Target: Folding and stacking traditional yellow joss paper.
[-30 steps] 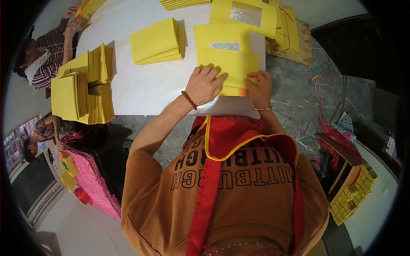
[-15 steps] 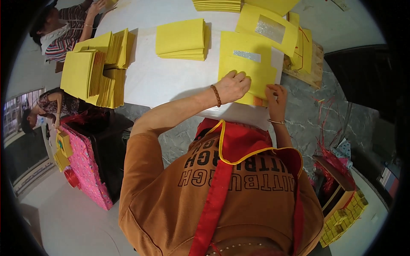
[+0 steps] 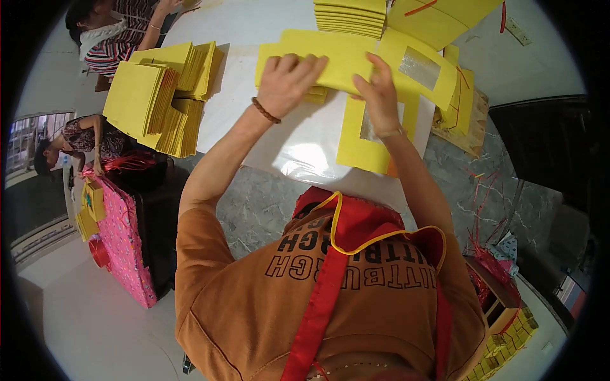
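A folded yellow paper sheet (image 3: 340,44) lies across a small stack of yellow folded sheets (image 3: 316,95), most of which it hides. My left hand (image 3: 286,82), with a brown bead bracelet at the wrist, has its fingers curled over the sheet's near edge. At the sheet's right end is my right hand (image 3: 382,98), thumb and forefinger apart; it is slightly blurred. Beneath the right hand, another yellow sheet (image 3: 351,149) lies on the table with a silvery patch, partly covered by that hand.
Thick stacks of yellow folded sheets (image 3: 136,95) stand on the white table (image 3: 254,146) at left; another stack (image 3: 349,16) is at the far edge. A yellow sheet with a silvery window (image 3: 406,60) lies at right. Two other people (image 3: 121,38) are at left, one beside a pink-covered surface (image 3: 117,235).
Both hands have moved away from me and leftward. The folded yellow sheet has moved from the right-hand pile onto the small stack, uncovering another sheet with a silvery patch.
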### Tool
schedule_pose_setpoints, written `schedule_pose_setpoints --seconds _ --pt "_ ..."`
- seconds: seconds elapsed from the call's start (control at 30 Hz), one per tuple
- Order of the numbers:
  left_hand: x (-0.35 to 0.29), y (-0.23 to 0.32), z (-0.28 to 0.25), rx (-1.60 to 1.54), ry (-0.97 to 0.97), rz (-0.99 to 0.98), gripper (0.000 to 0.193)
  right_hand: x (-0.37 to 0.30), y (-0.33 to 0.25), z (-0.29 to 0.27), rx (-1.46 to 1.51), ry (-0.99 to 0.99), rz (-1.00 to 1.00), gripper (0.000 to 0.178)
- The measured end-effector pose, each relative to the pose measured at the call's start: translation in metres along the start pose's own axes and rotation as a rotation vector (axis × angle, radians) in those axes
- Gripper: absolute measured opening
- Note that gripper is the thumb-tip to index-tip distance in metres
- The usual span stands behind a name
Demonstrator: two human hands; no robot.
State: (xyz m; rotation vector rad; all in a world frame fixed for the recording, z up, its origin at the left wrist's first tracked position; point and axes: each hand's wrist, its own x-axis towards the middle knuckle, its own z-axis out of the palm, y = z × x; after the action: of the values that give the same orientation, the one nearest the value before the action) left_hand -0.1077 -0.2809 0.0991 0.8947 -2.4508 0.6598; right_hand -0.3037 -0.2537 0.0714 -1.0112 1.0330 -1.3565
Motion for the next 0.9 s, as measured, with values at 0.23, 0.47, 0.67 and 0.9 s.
schedule_pose_setpoints --seconds 0.23,0.47,0.67,0.9 --pt "-0.061 -0.031 0.057 0.076 -0.202 -0.145 0.050 0.052 0.081 0.033 -0.332 -0.081 0.184 0.030" --pt "-0.087 -0.023 0.073 -0.113 -0.414 -0.263 0.049 0.047 0.106 0.041 -0.718 -0.022 0.168 0.031" --pt "-0.093 -0.037 0.075 -0.566 -0.300 -0.996 0.052 0.042 0.112 0.047 -0.802 0.096 0.025 0.027" --pt "-0.105 -0.052 0.099 -1.139 -0.242 -1.382 0.052 0.024 0.121 0.068 -0.892 0.273 0.138 0.040"
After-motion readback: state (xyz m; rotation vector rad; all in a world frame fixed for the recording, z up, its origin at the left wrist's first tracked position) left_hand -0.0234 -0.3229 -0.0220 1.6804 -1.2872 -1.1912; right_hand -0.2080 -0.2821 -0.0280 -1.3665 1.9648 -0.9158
